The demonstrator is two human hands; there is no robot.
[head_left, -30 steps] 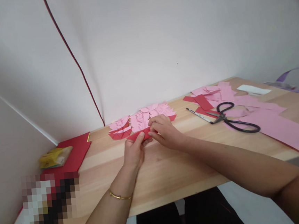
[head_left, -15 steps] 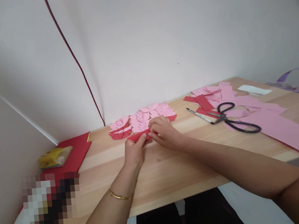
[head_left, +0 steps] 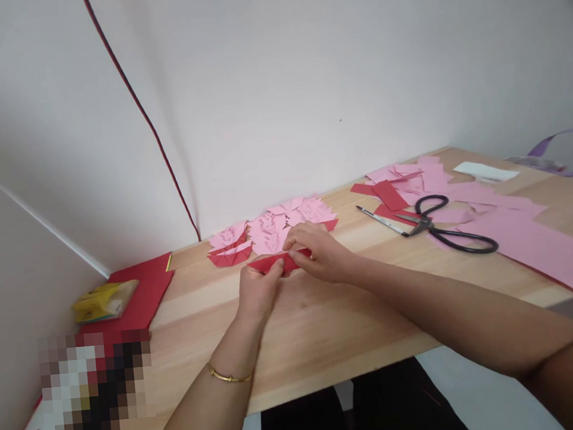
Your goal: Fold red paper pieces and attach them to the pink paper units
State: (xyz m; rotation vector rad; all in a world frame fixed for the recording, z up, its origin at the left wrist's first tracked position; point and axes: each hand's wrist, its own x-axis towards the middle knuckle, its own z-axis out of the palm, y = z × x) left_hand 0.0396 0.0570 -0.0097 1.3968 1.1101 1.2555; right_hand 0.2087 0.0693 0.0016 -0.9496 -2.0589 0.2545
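Between my two hands, a little above the wooden table, is a narrow folded piece of red paper [head_left: 265, 264]. My left hand [head_left: 260, 285] grips its left part, the thumb lying on the near face. At the right end, my right hand [head_left: 318, 252] pinches the paper between thumb and fingers, which partly cover it. Right behind my hands lie several folded pink paper pieces [head_left: 268, 233] with jagged edges. A red and pink folded piece [head_left: 230, 255] rests at the left of that group.
On the right are black-handled scissors [head_left: 424, 224], a pen [head_left: 382, 221], red and pink scraps [head_left: 390, 194] and a large pink sheet [head_left: 545, 246]. Red sheets [head_left: 155, 287] with a yellow packet [head_left: 104, 302] lie on the left. A wall [head_left: 277, 109] stands behind the table [head_left: 317, 333].
The red paper and my hands have shifted slightly to the right, and more of the paper's near face shows. Both hands keep their hold. Other things stay in place.
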